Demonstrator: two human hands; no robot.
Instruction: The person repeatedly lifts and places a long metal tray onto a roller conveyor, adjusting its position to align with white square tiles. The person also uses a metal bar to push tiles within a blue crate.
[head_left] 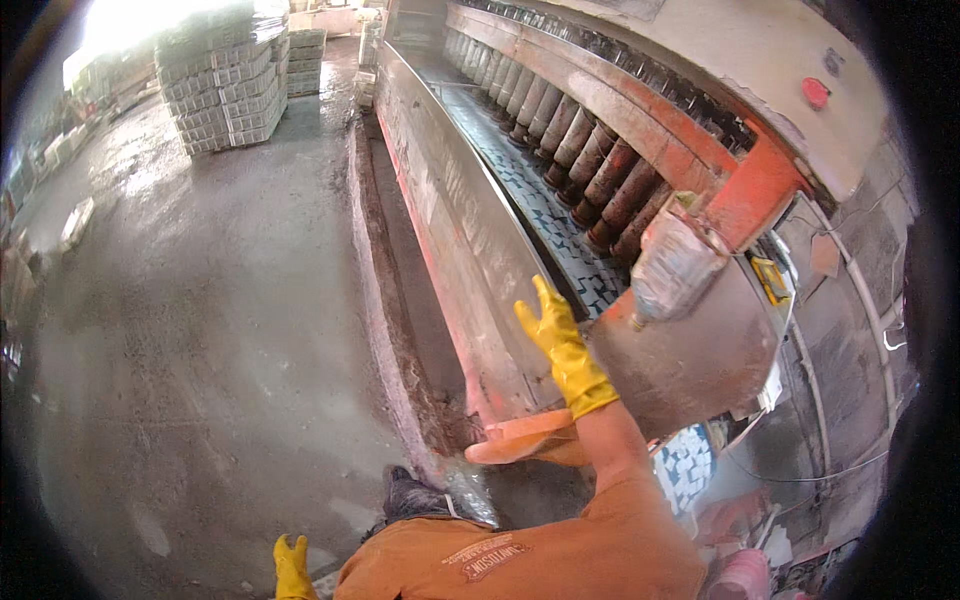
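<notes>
Both hands wear yellow rubber gloves. My right hand (561,347) reaches forward, fingers spread with nothing in them, at the near end of a large machine. It is over the top edge of the machine's long metal side panel (470,225); whether it touches the panel I cannot tell. Just beyond it, blue, white and dark patterned tiles (545,205) lie on the machine's bed, under a row of upright cylinders (575,150). My left hand (292,570) hangs low at the lower left, fingers slightly apart and seemingly holding nothing. Part of it is cut off by the frame's edge.
A plastic-wrapped object (678,265) sits on the machine's near end. An orange curved piece (525,437) sticks out below my right arm. A low curb (375,310) and a channel run along the machine. Stacked pallets (225,95) stand on the wet floor (220,330) at far left.
</notes>
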